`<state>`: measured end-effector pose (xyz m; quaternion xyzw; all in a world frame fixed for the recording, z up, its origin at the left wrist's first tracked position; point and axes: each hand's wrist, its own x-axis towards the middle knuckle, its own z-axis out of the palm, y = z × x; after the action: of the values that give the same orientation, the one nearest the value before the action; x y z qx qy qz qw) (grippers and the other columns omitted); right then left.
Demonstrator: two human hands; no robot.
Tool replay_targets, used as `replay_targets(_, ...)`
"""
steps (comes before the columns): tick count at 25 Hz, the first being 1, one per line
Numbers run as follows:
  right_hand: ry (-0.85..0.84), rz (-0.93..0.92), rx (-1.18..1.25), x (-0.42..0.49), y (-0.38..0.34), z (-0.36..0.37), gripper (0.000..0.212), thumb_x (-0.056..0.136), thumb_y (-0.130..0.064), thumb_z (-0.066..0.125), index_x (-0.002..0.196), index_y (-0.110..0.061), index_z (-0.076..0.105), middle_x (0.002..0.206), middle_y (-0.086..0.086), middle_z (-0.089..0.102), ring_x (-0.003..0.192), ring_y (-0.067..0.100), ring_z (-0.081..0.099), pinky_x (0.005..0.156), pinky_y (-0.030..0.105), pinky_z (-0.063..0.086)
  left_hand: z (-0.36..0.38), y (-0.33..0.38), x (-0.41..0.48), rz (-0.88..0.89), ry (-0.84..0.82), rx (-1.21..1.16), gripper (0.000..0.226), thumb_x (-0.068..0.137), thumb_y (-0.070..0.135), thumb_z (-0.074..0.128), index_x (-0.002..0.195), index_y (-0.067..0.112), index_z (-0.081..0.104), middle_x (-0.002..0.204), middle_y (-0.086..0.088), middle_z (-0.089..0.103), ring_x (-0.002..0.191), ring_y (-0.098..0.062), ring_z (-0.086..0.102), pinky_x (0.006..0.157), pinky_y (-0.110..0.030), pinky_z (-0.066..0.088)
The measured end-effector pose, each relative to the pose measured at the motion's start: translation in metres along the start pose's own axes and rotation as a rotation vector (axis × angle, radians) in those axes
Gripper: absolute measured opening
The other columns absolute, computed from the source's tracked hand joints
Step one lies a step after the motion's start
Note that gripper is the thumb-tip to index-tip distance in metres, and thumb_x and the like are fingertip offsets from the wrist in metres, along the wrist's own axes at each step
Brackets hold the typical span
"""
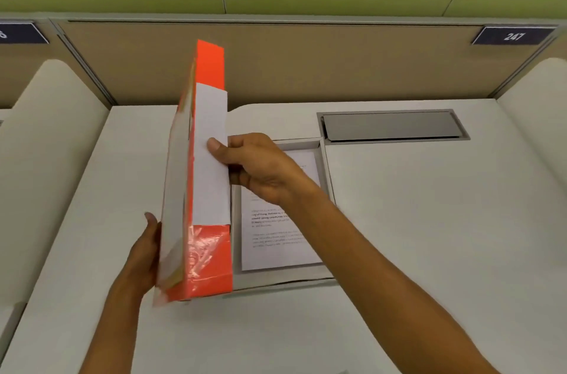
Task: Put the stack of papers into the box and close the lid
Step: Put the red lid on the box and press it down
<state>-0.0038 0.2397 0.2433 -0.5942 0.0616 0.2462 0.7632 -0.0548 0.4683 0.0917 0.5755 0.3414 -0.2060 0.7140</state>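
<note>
A shallow grey box (325,169) lies open on the white desk, with the stack of printed papers (277,238) flat inside it. Its orange lid (208,260), which has a white flap along its edge, stands nearly upright at the box's left side. My left hand (144,257) supports the lid's outer face from the left. My right hand (260,166) grips the white flap, thumb in front and fingers behind, above the papers. My right forearm covers part of the top sheet.
A grey metal cable hatch (392,125) is set into the desk at the back right. Beige partition walls (276,64) close off the back and both sides. A number plate reading 247 (514,35) hangs at the upper right.
</note>
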Motion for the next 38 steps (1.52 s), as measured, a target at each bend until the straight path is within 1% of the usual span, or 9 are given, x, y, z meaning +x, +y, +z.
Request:
replay_targets(3,0.038,0.007,0.043,-0.018,0.008,-0.063,0.037,0.095,-0.022,0.061,0.117,0.007,0.064,0.109,0.011,0.071,0.093,0.019,0.070,0.084,0.031,0.060,0.008,-0.012,0.006,0.083,0.001,0.004,0.055,0.096,0.063,0.036,0.111,0.021,0.068,0.090,0.002,0.080,0.082,-0.019,0.076,0.083,-0.044,0.053)
replay_targets(5,0.170,0.003,0.028,-0.025,0.021,-0.095,0.040,0.093,-0.034,0.063,0.115,-0.001,0.069,0.108,0.009,0.075,0.094,0.022,0.073,0.085,0.035,0.060,0.023,-0.012,0.007,0.178,0.004,0.062,0.047,0.099,0.058,0.038,0.117,0.026,0.068,0.103,0.002,0.079,0.096,-0.022,0.074,0.093,-0.047,0.052)
replay_targets(11,0.563,-0.008,-0.197,-0.028,0.086,-0.144,0.056,0.087,-0.057,0.061,0.132,-0.026,0.047,0.119,0.007,0.068,0.094,0.021,0.072,0.082,0.039,0.061,0.062,-0.021,0.019,0.431,-0.016,0.454,0.053,0.101,0.057,0.030,0.150,0.037,0.038,0.142,0.005,0.055,0.122,-0.020,0.057,0.103,-0.040,0.046)
replay_targets(14,0.643,-0.051,-0.398,-0.028,0.113,-0.162,0.054,0.093,-0.059,0.047,0.140,-0.034,0.040,0.129,0.004,0.062,0.104,0.022,0.067,0.086,0.039,0.060,0.073,-0.033,0.029,0.493,0.025,0.635,0.057,0.099,0.061,0.026,0.151,0.039,0.032,0.132,0.010,0.056,0.105,-0.010,0.060,0.092,-0.028,0.049)
replay_targets(16,0.657,-0.026,-0.451,-0.028,0.126,-0.169,0.056,0.095,-0.059,0.042,0.145,-0.034,0.036,0.140,0.002,0.055,0.117,0.026,0.061,0.095,0.046,0.056,0.081,-0.039,0.030,0.545,0.057,0.709,0.055,0.101,0.054,0.025,0.151,0.034,0.034,0.111,0.010,0.058,0.086,-0.005,0.056,0.073,-0.018,0.043)
replay_targets(20,0.657,0.024,-0.476,-0.026,0.147,-0.181,0.059,0.096,-0.058,0.039,0.149,-0.033,0.033,0.147,0.000,0.050,0.126,0.028,0.057,0.102,0.051,0.050,0.087,-0.058,0.042,0.585,0.126,0.808,0.054,0.103,0.050,0.024,0.154,0.034,0.028,0.117,-0.002,0.059,0.095,-0.017,0.059,0.077,-0.029,0.046)
replay_targets(24,0.638,0.058,-0.488,-0.021,0.167,-0.194,0.063,0.093,-0.065,0.037,0.149,-0.036,0.033,0.144,-0.001,0.054,0.123,0.028,0.060,0.099,0.052,0.052,0.090,-0.073,0.050,0.599,0.166,0.868,0.055,0.103,0.051,0.024,0.155,0.032,0.027,0.119,-0.008,0.059,0.093,-0.015,0.057,0.071,-0.023,0.044)
replay_targets(35,0.655,0.140,-0.659,-0.006,0.177,-0.202,0.073,0.096,-0.061,0.032,0.153,-0.018,0.020,0.155,0.012,0.034,0.138,0.035,0.041,0.109,0.051,0.038,0.091,-0.079,0.051,0.565,0.221,0.992,0.057,0.102,0.049,0.028,0.155,0.026,0.027,0.129,-0.014,0.056,0.098,-0.020,0.058,0.079,-0.037,0.054)
replay_targets(38,0.752,-0.006,-1.025,-0.002,0.175,-0.196,0.078,0.095,-0.064,0.025,0.155,-0.016,0.015,0.161,0.009,0.022,0.149,0.032,0.021,0.119,0.048,0.019,0.098,-0.065,0.045,0.709,0.418,1.224,0.067,0.099,0.054,0.037,0.154,0.017,0.029,0.149,-0.018,0.045,0.128,-0.037,0.053,0.102,-0.050,0.047)
